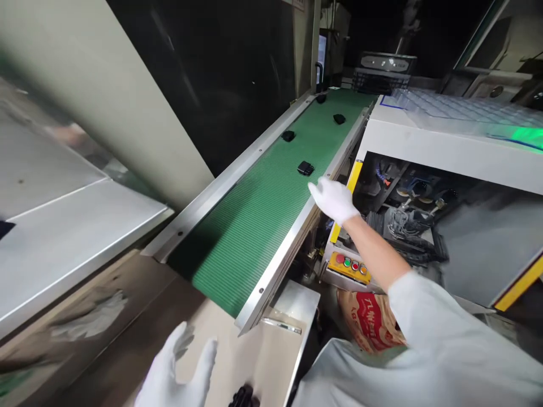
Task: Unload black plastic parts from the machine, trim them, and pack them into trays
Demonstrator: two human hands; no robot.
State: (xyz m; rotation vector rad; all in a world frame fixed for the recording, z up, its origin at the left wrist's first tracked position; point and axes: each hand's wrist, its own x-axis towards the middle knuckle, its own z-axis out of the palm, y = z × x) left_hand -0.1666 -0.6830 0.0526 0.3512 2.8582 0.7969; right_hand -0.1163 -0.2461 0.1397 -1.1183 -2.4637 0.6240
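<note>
- Green ribbed conveyor belt (pixel 254 215) runs away from the person between two bright metal side rails, and the near end sits just past the lower rail's end.
- White machine housing (pixel 445 141) stands to the right of the belt, its front open onto dark mechanical parts, with a clear ribbed plastic sheet (pixel 462 110) lying on top.
- Grey metal-topped bench (pixel 72 226) lies to the left, and a tan bench (pixel 241 362) lies below the belt's near end.
- Four small black parts (pixel 305 168) sit spaced apart on the belt, well up from its near end.
- Right hand (pixel 334 199), in a white glove, is open and empty, reaching over the belt's near-side rail, its fingertips near the closest black part but not on it.
- Left hand (pixel 178 367), also gloved white, is open with fingers spread and holds nothing, just above a dark ridged piece (pixel 243 397) cut off by the bottom of the view on the tan bench.
- Yellow control box (pixel 348 267) with coloured push buttons sits below the right forearm, beside a red-printed paper sack (pixel 369 319).
</note>
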